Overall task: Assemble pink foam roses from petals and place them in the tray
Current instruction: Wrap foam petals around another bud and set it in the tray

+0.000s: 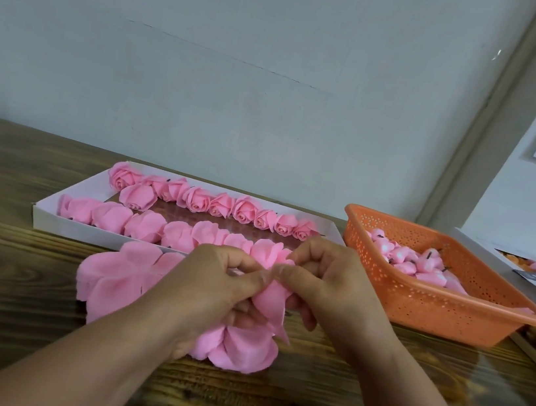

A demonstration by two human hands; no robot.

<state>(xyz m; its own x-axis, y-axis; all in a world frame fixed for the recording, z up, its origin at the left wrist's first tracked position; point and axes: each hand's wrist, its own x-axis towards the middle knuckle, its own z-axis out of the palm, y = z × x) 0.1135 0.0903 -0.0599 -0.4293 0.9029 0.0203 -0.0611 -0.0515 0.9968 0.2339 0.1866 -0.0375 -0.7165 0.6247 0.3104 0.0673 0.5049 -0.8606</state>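
Observation:
Both hands meet over the table's middle on a pink foam petal piece (271, 301). My left hand (220, 285) grips it from the left, thumb on top, and my right hand (321, 279) pinches its upper edge. Under them lies a flat pink flower-shaped petal stack (239, 350). A second stack of pink petals (111, 275) lies to the left. Behind stands a white tray (83, 230) with two rows of pink roses (244, 211), the back row facing me, the front row turned over.
An orange perforated basket (435, 302) at the right holds several pink rose buds (407, 256) with dark stems. A white box (506, 262) sits at the far right edge. The wooden table (2, 320) meets a pale wall behind the tray.

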